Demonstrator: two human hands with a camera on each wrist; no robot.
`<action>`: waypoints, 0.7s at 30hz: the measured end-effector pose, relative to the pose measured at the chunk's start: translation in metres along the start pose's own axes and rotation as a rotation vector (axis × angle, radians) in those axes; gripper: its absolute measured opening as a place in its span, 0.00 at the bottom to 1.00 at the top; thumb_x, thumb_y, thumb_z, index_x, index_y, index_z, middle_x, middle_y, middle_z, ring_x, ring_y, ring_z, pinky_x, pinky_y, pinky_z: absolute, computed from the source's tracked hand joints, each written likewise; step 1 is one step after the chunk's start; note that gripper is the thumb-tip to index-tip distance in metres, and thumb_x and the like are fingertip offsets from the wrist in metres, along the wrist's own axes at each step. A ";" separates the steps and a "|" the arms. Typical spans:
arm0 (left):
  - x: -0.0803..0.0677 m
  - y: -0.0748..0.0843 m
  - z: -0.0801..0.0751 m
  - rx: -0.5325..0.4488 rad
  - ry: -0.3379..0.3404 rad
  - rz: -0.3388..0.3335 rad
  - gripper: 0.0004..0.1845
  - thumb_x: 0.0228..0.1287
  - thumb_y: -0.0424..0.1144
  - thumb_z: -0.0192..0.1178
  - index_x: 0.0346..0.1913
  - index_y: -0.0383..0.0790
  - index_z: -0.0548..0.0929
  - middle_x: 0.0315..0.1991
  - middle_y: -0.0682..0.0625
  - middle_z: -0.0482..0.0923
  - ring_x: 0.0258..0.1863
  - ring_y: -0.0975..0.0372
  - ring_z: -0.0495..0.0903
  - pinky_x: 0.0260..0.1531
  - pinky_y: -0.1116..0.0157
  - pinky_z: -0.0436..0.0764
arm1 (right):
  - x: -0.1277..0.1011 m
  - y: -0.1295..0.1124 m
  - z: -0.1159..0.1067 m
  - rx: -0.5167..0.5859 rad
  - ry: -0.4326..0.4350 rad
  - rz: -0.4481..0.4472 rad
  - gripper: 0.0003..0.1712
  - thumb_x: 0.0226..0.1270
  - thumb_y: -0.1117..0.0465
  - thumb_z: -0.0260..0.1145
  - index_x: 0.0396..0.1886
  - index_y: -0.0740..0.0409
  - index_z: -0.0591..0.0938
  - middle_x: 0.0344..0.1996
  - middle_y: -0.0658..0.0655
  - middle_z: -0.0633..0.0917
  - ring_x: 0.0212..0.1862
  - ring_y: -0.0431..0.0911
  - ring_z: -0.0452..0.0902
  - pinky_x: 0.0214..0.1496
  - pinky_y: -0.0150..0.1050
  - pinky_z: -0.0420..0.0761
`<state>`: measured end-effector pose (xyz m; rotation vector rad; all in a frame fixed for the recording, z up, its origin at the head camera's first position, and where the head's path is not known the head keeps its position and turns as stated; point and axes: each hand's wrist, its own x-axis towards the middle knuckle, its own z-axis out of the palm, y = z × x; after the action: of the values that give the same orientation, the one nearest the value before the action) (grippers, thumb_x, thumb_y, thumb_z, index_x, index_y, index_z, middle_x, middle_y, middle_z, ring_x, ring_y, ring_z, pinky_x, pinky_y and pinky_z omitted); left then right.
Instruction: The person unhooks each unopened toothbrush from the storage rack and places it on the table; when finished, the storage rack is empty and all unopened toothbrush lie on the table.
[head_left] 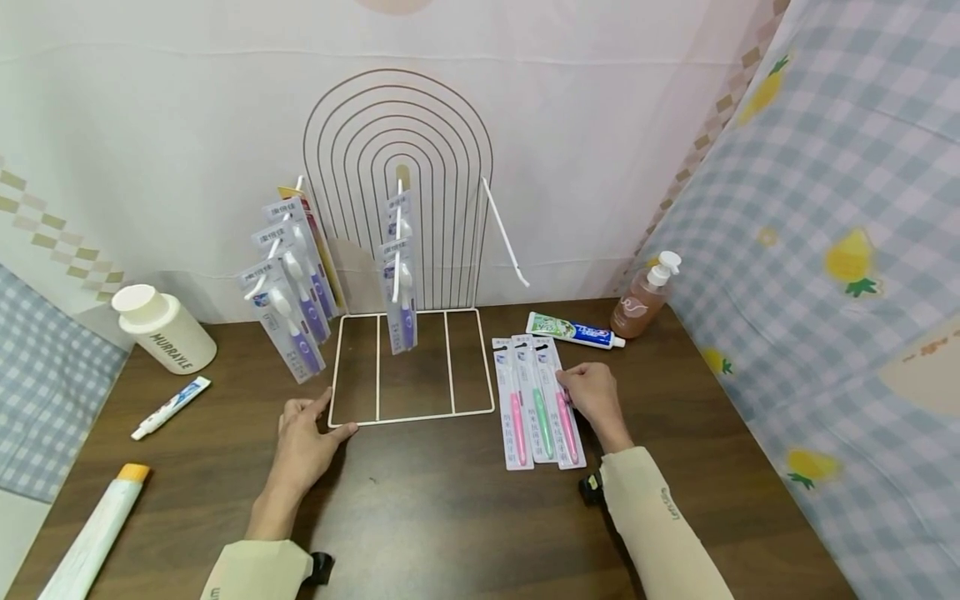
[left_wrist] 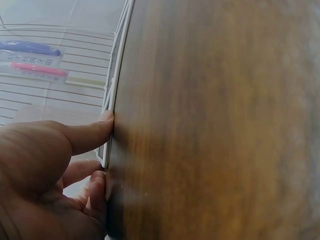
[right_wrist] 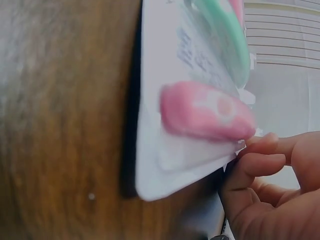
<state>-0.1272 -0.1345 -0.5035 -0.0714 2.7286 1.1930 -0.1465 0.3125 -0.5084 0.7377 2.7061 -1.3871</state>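
My left hand (head_left: 300, 442) holds the front left corner of a white wire rack (head_left: 412, 418). In the left wrist view, its thumb (left_wrist: 92, 136) presses the front bar, with curled fingers beside the corner. Three packaged toothbrushes lie side by side right of the rack: a pink one (head_left: 518, 429), a green one (head_left: 543, 425) and another pink one (head_left: 567, 429). My right hand (head_left: 596, 396) pinches the right edge of the rightmost pack between thumb and finger, as the right wrist view also shows. Packaged purple toothbrushes hang from the rack's left hook (head_left: 257, 287) and middle hook (head_left: 397, 275).
Behind the toothbrush packs lie a toothpaste tube (head_left: 573, 331) and a pump bottle (head_left: 641, 304). On the left are a white bottle (head_left: 168, 333), a small tube (head_left: 171, 408) and a large tube with a yellow cap (head_left: 97, 529). Another white hook (head_left: 504, 229) juts out at the rack's right.
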 end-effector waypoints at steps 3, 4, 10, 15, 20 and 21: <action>0.000 0.000 0.000 -0.001 0.003 0.002 0.45 0.78 0.40 0.74 0.87 0.26 0.65 0.68 0.27 0.66 0.68 0.34 0.65 0.72 0.37 0.69 | -0.011 -0.011 -0.003 -0.021 0.008 0.014 0.17 0.83 0.57 0.69 0.46 0.68 0.94 0.26 0.51 0.86 0.30 0.42 0.79 0.33 0.33 0.77; 0.000 0.000 0.000 -0.002 0.004 0.004 0.45 0.78 0.40 0.74 0.87 0.26 0.65 0.68 0.27 0.66 0.68 0.34 0.65 0.72 0.37 0.69 | -0.013 -0.013 -0.003 -0.025 0.014 0.016 0.17 0.83 0.57 0.69 0.46 0.68 0.94 0.25 0.51 0.86 0.30 0.42 0.79 0.33 0.33 0.77; 0.000 0.001 0.000 -0.006 0.004 0.007 0.44 0.79 0.40 0.74 0.87 0.26 0.65 0.68 0.27 0.67 0.68 0.35 0.65 0.72 0.37 0.69 | -0.013 -0.014 -0.003 -0.034 0.024 0.028 0.17 0.83 0.57 0.69 0.43 0.67 0.94 0.23 0.51 0.85 0.28 0.43 0.79 0.31 0.35 0.76; 0.000 0.000 0.000 -0.008 0.005 0.004 0.44 0.78 0.39 0.74 0.87 0.26 0.65 0.67 0.27 0.67 0.68 0.35 0.65 0.72 0.38 0.69 | -0.012 -0.013 -0.002 -0.035 0.020 0.035 0.17 0.84 0.57 0.69 0.44 0.67 0.94 0.25 0.52 0.86 0.29 0.43 0.80 0.32 0.34 0.76; -0.001 0.001 0.000 -0.009 0.000 -0.001 0.44 0.79 0.40 0.73 0.88 0.27 0.65 0.68 0.27 0.67 0.69 0.35 0.64 0.72 0.38 0.69 | -0.015 -0.013 -0.001 -0.052 0.022 0.036 0.18 0.84 0.55 0.69 0.46 0.67 0.94 0.27 0.53 0.86 0.30 0.43 0.80 0.32 0.35 0.76; -0.001 0.001 0.000 -0.010 0.000 0.000 0.44 0.79 0.40 0.73 0.88 0.27 0.65 0.68 0.28 0.66 0.69 0.35 0.64 0.73 0.38 0.69 | -0.015 -0.013 0.000 -0.055 0.024 0.037 0.18 0.84 0.55 0.69 0.46 0.67 0.94 0.27 0.52 0.86 0.30 0.43 0.80 0.32 0.35 0.76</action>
<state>-0.1266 -0.1340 -0.5030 -0.0722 2.7229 1.2068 -0.1386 0.3003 -0.4952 0.8018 2.7218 -1.2992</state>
